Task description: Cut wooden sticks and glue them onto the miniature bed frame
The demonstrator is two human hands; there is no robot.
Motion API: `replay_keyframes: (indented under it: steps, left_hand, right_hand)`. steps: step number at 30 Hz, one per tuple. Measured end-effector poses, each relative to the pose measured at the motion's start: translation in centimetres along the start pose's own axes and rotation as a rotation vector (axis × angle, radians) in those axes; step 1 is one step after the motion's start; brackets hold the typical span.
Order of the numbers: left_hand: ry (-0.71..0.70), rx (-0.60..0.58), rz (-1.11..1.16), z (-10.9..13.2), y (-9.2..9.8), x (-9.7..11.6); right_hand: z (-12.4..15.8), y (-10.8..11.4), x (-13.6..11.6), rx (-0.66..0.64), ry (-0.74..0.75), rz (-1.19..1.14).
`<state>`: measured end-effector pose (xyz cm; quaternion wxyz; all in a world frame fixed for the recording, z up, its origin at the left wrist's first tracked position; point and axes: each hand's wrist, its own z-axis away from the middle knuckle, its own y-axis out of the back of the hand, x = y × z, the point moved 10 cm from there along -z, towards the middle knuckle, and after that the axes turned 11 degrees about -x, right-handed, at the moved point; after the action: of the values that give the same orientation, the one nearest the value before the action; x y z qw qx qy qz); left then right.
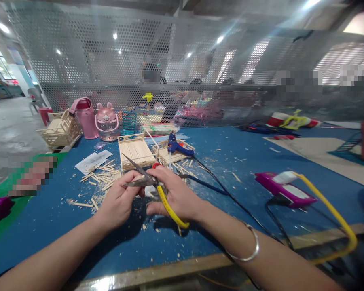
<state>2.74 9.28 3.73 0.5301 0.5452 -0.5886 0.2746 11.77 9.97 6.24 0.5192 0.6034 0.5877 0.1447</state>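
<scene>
Scissors: I saw the scissors (148, 179) above the blue surface (227, 234), blades parted and pointing leftward, the yellow handle (170, 208) curving down below the right hand (180, 192).
Right fingers: They gripped the scissors near the pivot and handle; the thumb lay apart, off to the side of the yellow loop.
Left fingers: Those of the left hand (118, 198) were bent close beside the blades, the lower blade crossing in front of them; I could not tell whether they held anything.
Stick pieces: Just beyond the hands stood a slatted stick tray (135, 150), with loose wooden sticks (106, 180) and sawdust scattered to its left, near a paper slip (94, 161).
Glue gun: The blue glue gun (182, 149) rested on a second stick frame (164, 154), its black cord running down to the right.
Far left: A stick crate (60, 131), a pink tumbler (87, 121) and a bear-eared bottle (106, 125) stood in a row.
Right side: I had a purple-and-white tool (283, 190) in view, beside a bent yellow tube (330, 204).
Wrist: A silver bangle (255, 248) circled the right forearm.
</scene>
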Motion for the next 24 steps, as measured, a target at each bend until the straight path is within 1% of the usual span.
replay_keyframes:
  steps: [5, 10, 16, 24]
  left_hand:
    - [0.021, -0.004, 0.089, 0.0, -0.2, -0.7]
    - [-0.001, 0.004, 0.186, 0.0, -0.4, -0.9]
    - [-0.012, 0.022, 0.353, -0.1, -0.5, -1.6]
    - [0.029, 0.040, 0.435, -0.2, -0.6, -2.5]
  right_hand:
    - [0.1, -0.1, 0.3, 0.028, -0.026, -0.028]
    - [0.3, 0.1, 0.2, 0.060, -0.031, -0.044]
    - [0.4, 0.0, 0.4, 0.054, -0.045, -0.026]
    - [0.4, 0.0, 0.3, 0.058, 0.003, -0.002]
